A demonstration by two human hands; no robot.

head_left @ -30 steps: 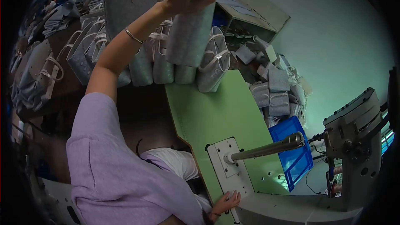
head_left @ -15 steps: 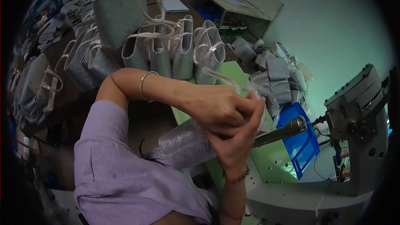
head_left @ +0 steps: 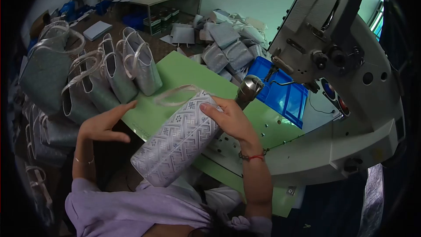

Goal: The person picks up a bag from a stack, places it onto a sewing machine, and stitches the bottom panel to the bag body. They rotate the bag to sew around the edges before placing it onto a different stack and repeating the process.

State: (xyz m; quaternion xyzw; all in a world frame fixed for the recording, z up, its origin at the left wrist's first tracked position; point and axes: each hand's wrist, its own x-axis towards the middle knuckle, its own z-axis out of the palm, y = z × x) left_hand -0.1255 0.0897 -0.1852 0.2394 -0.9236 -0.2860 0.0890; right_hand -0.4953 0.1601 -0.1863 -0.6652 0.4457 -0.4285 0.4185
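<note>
My right hand grips the bag at its mouth, not yet slipped onto the sewing machine's arm; my left hand hovers open beside it.

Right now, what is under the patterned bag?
The bag is held tilted over the green table edge, with the right hand at its upper end. Its lower end overhangs the purple shirt. The tabletop directly beneath is covered.

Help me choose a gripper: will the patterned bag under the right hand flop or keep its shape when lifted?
Probably keeps shape: the patterned bag juts past the green table without sagging, gripped at one end by the right hand. Likely light, too. Its thin handle loops loosely, probably floppy.
</note>
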